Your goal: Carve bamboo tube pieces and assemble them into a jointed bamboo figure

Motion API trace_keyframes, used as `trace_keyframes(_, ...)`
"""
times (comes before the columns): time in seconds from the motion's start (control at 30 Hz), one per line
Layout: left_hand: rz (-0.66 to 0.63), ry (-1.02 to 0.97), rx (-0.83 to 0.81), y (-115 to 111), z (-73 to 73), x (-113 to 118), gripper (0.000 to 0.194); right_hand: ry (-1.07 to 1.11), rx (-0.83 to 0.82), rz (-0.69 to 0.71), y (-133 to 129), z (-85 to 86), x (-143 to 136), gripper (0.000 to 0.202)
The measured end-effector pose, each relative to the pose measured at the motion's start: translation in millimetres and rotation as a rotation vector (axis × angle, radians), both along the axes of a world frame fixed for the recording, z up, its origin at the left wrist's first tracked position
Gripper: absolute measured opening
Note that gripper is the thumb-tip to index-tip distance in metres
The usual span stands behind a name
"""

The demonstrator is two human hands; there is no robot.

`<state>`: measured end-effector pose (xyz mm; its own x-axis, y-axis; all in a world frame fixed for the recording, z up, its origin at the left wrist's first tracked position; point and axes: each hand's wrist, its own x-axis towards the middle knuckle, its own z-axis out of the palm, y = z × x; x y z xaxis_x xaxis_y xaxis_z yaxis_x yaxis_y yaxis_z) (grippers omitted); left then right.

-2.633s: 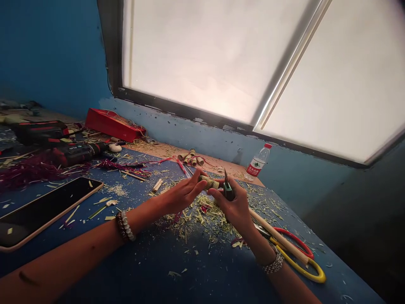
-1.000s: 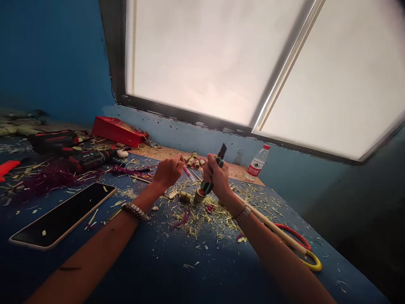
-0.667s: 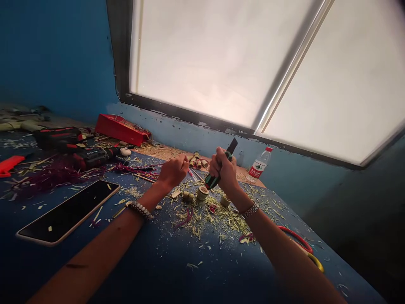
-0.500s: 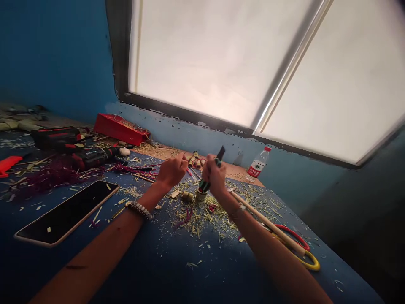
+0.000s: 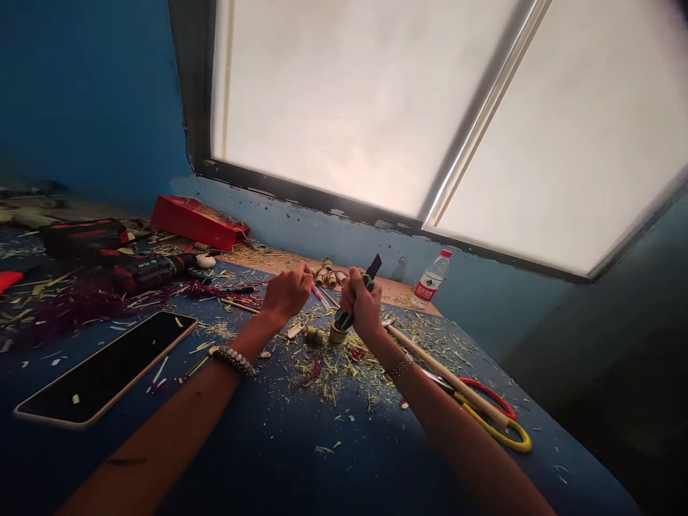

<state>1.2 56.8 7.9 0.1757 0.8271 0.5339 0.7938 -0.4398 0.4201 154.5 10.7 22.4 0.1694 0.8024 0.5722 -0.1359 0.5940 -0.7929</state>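
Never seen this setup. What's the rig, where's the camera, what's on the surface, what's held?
No machine: a person's bare hands, filmed by one head-worn camera looking forward and down. The right hand grips a green and black knife, dark blade up, handle end down at a short greenish tube; contact is unclear. The left hand is curled closed; whether it holds anything is hidden. The blue tabletop carries pale shavings, a flat phone with a black screen, a black and red drill and scissors with red and yellow looped handles.

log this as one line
right hand: gripping utility knife; blade: upward; short cylinder: at knife's lower end; left hand: curled, contents unclear; phone: on table
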Motion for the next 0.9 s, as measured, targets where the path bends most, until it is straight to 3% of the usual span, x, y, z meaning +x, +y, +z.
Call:
trace_keyframes(0.1, -0.002, 0.003, -0.004, 0, -0.2, 0, 0.028, -0.034, -0.016, 0.034, -1, -2.7, -6, 0.048)
trace_keyframes(0.27, -0.01, 0.01, -0.009, -1, 0.3, 1, 0.027, -0.023, 0.027, 0.024, -4, 14.5, -7, 0.05)
trace_keyframes(0.5, -0.004, 0.028, -0.01, -1, -0.4, 3, 0.027, 0.013, 0.01, 0.0, -4, 2.6, -5, 0.052)
trace_keyframes(0.7, -0.01, 0.03, -0.014, 0, -0.1, 3, 0.026, 0.04, 0.083, -0.041, -12, 26.6, 7, 0.051)
trace_keyframes(0.9, -0.044, 0.02, -0.005, -2, 1.3, 3, 0.029, 0.021, 0.111, -0.079, -19, 34.5, 20, 0.051)
